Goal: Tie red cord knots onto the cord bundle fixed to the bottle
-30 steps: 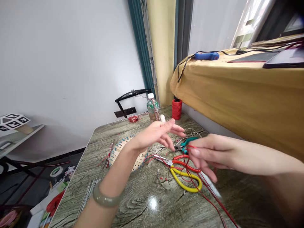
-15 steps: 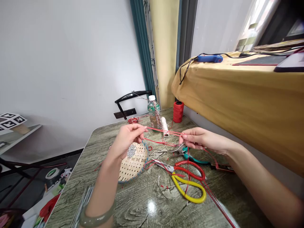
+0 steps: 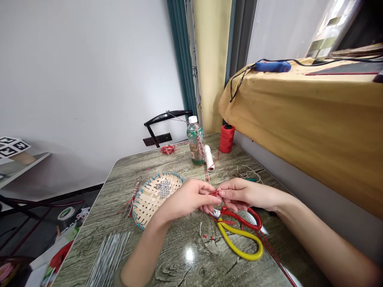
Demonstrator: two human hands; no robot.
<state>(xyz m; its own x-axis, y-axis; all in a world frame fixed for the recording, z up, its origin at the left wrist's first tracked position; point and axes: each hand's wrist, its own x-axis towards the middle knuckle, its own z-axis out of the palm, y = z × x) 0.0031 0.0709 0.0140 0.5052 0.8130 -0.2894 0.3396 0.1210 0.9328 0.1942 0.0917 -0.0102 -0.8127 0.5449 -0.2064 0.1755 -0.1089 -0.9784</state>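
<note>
We see the left hand (image 3: 196, 198) and right hand (image 3: 247, 194) pinching red thread (image 3: 214, 193) between nearly closed fingers (image 3: 212, 200), over the scissors (image 3: 239, 248). The left hand hides most of their blades (image 3: 216, 214); we cannot trace the thread's ends.

Your tabletop (image 3: 209, 271) is grey-brown with a wood-grain pattern. Toward its far edge you have a red-and-white thread tangle (image 3: 168, 149), a clear, green-labelled plastic bottle (image 3: 196, 143), a white thread spool (image 3: 208, 158) just beside it, and an upright red thread spool (image 3: 227, 140). At your left lie a round woven basket (image 3: 148, 203) with blue-green rim lacing, a red-and-white braided cord (image 3: 133, 199), and, nearer you, a bundle of thin silvery rods (image 3: 109, 257). Red-and-yellow-handled metal scissors (image 3: 220, 223) lie near small red scraps (image 3: 204, 236); long dark-red strands (image 3: 277, 258) trail to your right.
</note>
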